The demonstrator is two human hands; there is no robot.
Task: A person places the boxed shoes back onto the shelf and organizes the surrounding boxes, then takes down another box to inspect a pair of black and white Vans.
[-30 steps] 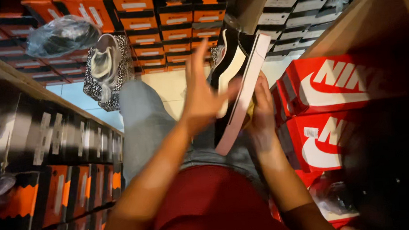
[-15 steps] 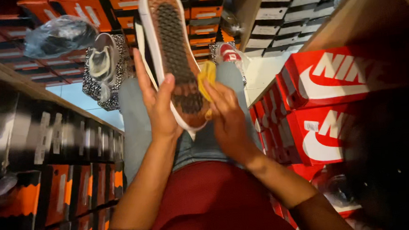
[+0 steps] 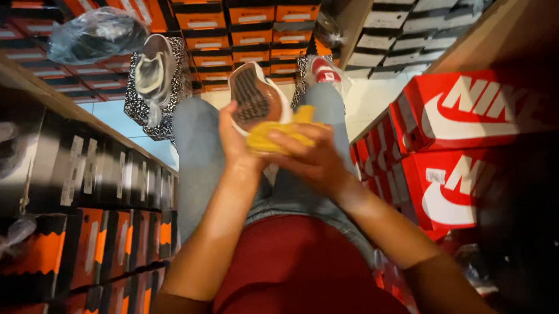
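A shoe [image 3: 254, 95] is held sole-up over my lap, showing a brown waffle-pattern sole with a white rim. My left hand [image 3: 234, 139] grips the shoe from the left side near its lower end. My right hand [image 3: 310, 156] presses a yellow cloth [image 3: 277, 134] against the lower part of the sole. Both hands meet just above my jeans-covered knees.
Stacks of orange and black shoe boxes [image 3: 101, 206] line the left shelf, and red boxes [image 3: 466, 139] stand on the right. More orange boxes [image 3: 245, 17] fill the far wall. A plastic-wrapped bag [image 3: 94, 34] and a patterned shoe [image 3: 153, 71] sit at the upper left; a red shoe [image 3: 323, 70] lies ahead.
The shoe was turned sole-up and then lowered closer to my lap. My right hand brought the yellow cloth onto the sole and now covers its lower part.
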